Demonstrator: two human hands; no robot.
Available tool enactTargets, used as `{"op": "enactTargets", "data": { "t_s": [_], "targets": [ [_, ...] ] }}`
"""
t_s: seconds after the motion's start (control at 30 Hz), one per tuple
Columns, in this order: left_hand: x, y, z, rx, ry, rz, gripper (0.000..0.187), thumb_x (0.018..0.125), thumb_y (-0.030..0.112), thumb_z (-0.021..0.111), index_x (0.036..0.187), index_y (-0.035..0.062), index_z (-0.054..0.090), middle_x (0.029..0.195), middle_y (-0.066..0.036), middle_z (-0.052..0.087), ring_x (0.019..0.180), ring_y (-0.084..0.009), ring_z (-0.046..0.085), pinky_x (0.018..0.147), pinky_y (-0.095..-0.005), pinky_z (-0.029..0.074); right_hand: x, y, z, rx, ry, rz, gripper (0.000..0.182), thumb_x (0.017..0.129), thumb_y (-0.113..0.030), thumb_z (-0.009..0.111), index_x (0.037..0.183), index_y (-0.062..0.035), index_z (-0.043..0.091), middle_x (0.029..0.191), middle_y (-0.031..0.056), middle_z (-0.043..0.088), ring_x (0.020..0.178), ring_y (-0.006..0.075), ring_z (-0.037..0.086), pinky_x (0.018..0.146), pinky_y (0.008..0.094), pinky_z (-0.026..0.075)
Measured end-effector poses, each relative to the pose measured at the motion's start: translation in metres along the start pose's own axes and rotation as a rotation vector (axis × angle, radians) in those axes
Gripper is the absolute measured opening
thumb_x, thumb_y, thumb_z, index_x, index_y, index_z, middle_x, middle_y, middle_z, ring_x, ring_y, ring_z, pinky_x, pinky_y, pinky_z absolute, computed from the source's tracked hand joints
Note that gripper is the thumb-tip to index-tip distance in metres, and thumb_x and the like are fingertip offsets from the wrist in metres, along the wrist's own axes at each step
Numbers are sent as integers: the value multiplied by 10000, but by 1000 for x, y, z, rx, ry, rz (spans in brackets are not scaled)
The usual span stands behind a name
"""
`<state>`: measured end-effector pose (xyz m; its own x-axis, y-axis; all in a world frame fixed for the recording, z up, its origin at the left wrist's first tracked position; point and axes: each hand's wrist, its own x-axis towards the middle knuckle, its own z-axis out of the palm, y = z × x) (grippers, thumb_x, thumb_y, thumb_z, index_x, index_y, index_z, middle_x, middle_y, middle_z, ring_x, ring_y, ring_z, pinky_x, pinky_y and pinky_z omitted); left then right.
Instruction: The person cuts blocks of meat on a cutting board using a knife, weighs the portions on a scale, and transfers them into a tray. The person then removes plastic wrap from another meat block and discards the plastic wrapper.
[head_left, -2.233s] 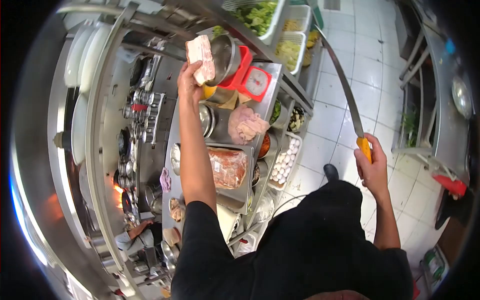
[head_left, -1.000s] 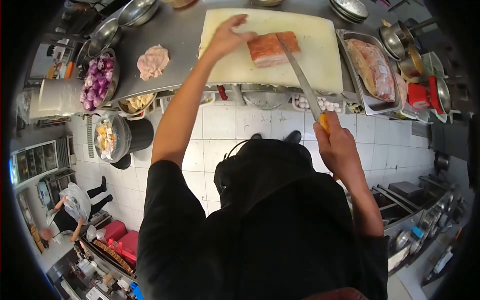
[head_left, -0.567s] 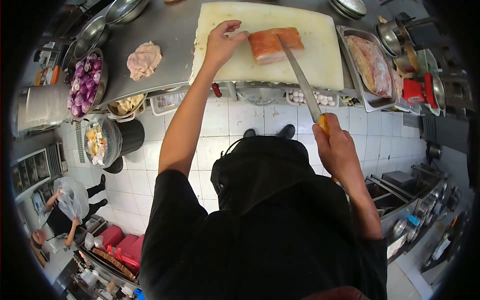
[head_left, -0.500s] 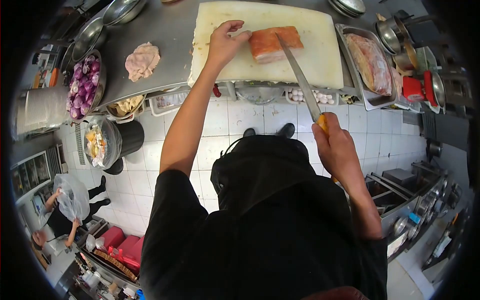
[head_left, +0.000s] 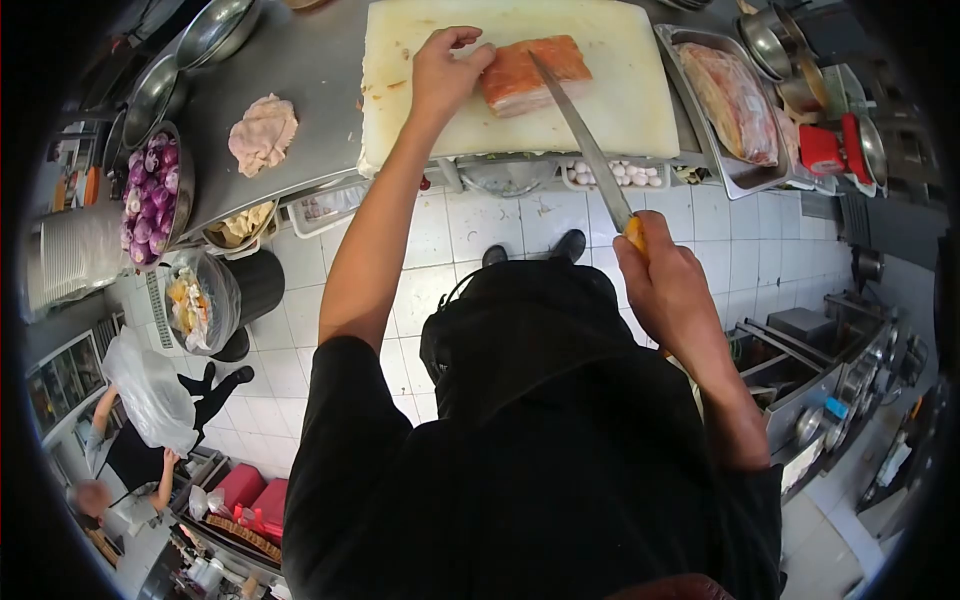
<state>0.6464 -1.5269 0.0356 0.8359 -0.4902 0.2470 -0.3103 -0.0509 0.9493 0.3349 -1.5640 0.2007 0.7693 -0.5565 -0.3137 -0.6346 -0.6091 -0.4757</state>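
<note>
A slab of meat [head_left: 545, 70], orange-red on top with a pale fatty side, lies on the white cutting board [head_left: 620, 120]. My left hand [head_left: 446, 75] is at the slab's left end, thumb against its edge and the other fingers loosely curled, apart from the thumb. In my right hand [head_left: 668, 275] is the yellow handle of a long knife [head_left: 590, 150]. Its blade slants up and away from me across the board's front edge, and its tip overlaps the top of the slab.
Left on the steel counter lies a pale piece of raw meat [head_left: 263, 135], near a bowl of purple onions [head_left: 152, 200]. A metal tray [head_left: 742, 180] with a large meat cut and a red scale [head_left: 822, 150] stand right. Behind me, a person [head_left: 135, 465] handles a plastic bag [head_left: 150, 390].
My view has shifted slightly, so the counter sits higher and further left. My hands and the knife keep nearly the same place against the slab. The person's plastic bag has swung and filled out.
</note>
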Motion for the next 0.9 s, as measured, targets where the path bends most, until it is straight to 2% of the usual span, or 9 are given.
{"op": "enactTargets", "data": {
  "t_s": [0.07,0.27,0.43,0.7,0.87,0.9],
  "targets": [
    [-5,2,14,138,75,178,310,729,201,716,963,0,685,919,-142,659,905,-273,616,818,-364,493,0,-4,-1,-50,-9,8,251,950,-216,503,1060,3,450,712,284,609,745,486,594,711,556,445],
    [-22,9,49,267,157,292,168,769,158,681,845,14,638,846,-134,591,853,-325,552,787,-423,458,9,-12,-1,-82,-93,94,238,963,-223,475,1024,4,435,744,291,615,765,491,596,726,557,443],
    [-23,10,49,270,161,285,178,754,141,704,838,4,627,868,-132,591,863,-320,553,787,-415,460,28,-19,1,-86,-99,51,242,966,-204,459,991,34,425,757,305,615,780,492,600,730,555,451],
    [-22,6,51,296,198,395,172,737,126,721,828,4,643,873,-129,610,853,-315,565,760,-400,476,59,-34,-2,-138,-99,34,258,952,-189,467,984,66,450,782,326,617,823,490,612,751,544,481],
    [-18,2,50,290,194,388,175,734,130,720,827,-3,656,866,-133,612,852,-321,571,762,-401,480,76,-40,-9,-137,-176,19,290,944,-199,459,1004,85,458,819,347,613,832,477,621,775,530,481],
    [-18,2,50,288,185,378,178,734,133,719,829,-6,661,864,-134,612,854,-322,573,763,-401,480,82,-33,-4,-164,-146,-13,299,971,-227,442,971,72,424,631,204,593,430,276,575,442,406,469]
  ]
}}
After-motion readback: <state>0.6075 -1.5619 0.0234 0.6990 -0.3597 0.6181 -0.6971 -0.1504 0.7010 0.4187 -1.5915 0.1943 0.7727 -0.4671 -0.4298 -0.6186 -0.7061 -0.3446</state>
